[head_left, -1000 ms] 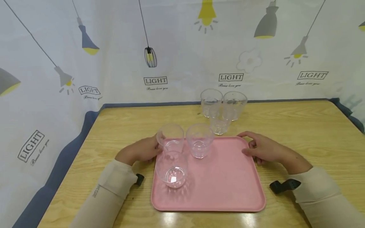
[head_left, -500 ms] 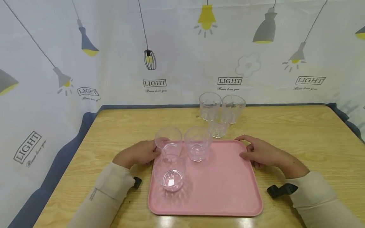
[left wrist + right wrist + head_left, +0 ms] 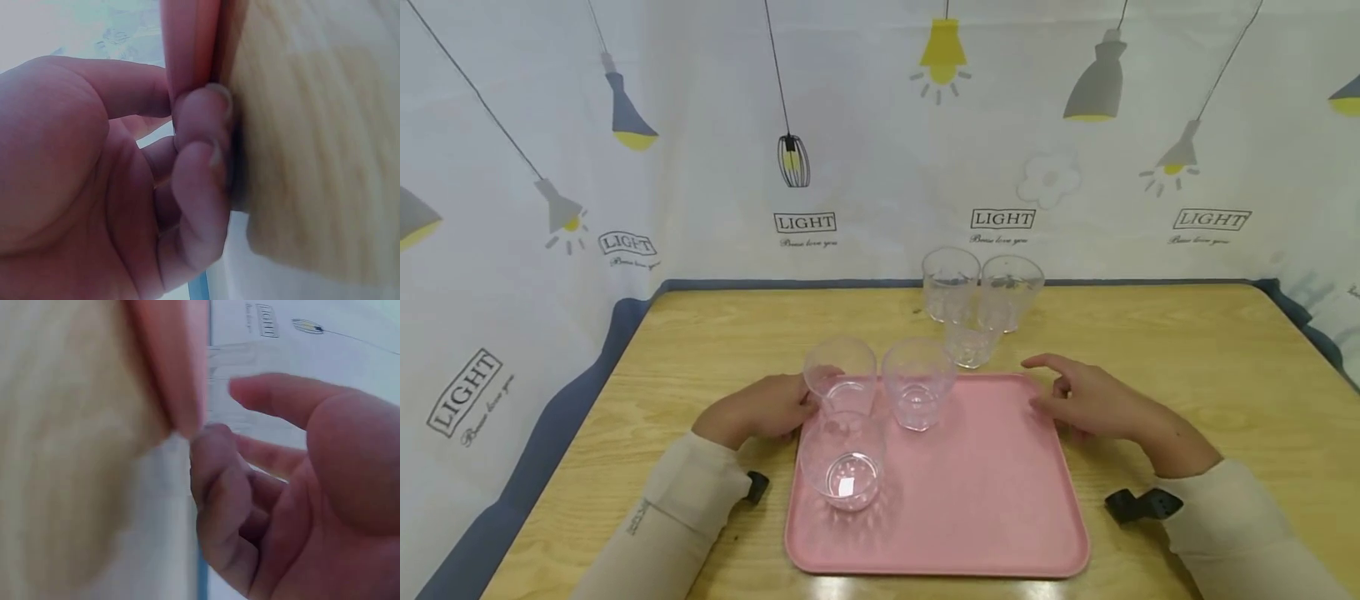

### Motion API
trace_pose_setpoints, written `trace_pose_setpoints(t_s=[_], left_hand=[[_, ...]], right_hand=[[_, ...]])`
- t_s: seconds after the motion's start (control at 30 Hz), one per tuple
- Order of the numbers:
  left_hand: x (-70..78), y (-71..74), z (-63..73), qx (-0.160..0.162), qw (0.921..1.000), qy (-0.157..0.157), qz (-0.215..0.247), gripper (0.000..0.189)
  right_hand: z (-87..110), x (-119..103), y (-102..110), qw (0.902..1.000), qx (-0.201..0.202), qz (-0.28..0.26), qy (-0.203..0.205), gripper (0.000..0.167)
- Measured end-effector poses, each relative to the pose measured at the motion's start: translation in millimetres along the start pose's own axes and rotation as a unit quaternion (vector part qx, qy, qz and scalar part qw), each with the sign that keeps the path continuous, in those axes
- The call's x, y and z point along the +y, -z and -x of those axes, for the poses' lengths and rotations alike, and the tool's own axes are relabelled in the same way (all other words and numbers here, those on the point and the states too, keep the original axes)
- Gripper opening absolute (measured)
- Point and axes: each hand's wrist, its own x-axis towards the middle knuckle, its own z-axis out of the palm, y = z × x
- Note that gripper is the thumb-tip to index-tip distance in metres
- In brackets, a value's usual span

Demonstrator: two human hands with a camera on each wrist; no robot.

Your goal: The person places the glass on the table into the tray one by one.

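A pink tray [image 3: 985, 483] lies on the wooden table, with three clear plastic cups upright in its left half. One cup [image 3: 850, 379] is at the back left corner, another cup [image 3: 917, 392] beside it, and a third cup [image 3: 844, 467] nearer the front. My left hand [image 3: 763, 406] grips the tray's left edge near the back; in the left wrist view its thumb meets the rim and its fingers curl underneath. At the back right corner is my right hand [image 3: 1093, 404]. The right wrist view shows its thumb raised off the tray, with loosely curled fingers at the edge.
Behind the tray three more clear cups stand grouped: one back left [image 3: 951, 279], one back right [image 3: 1011, 287], and one in front [image 3: 970, 342], close to the tray's rear rim. A lamp-printed curtain [image 3: 880, 167] hangs behind the wooden table [image 3: 737, 333].
The right thumb and index finger have loosened from the tray's corner, and that hand sits slightly farther right of it. My left hand keeps its hold; the whole scene shifts slightly down with the head.
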Motion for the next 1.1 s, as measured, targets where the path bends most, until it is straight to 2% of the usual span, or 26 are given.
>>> trace_pose_setpoints(t_s=[0.1,0.2,0.33,0.43,0.77,1.1], left_hand=[[-0.1,-1.2,-1.5,0.000,1.0000,-0.007,-0.007,0.048],[0.2,-2.3,-3.7,0.001,0.9999,-0.010,-0.009,0.048],[0.5,-2.4,-5.6,0.003,0.9999,-0.011,-0.012,0.047],[1.8,-2.2,-6.5,0.006,0.9997,-0.019,-0.016,0.046],[7.8,-1.8,-6.4,0.001,0.9999,-0.013,-0.001,0.046],[1.5,-1.2,-1.4,0.007,1.0000,0.002,-0.001,0.046]], right_hand=[[5.0,-8.7,4.3,0.9979,0.063,0.017,0.000,0.059],[4.4,-16.5,7.8,0.9910,0.130,0.027,0.014,0.063],[-4.8,-25.6,11.7,0.9835,0.178,0.003,0.033,0.074],[-11.2,-30.8,13.6,0.9817,0.186,-0.017,0.035,0.081],[-25.1,-37.5,15.1,0.9830,0.178,-0.008,0.044,0.085],[-34.3,-46.6,10.2,0.9835,0.168,-0.022,0.065,0.087]])
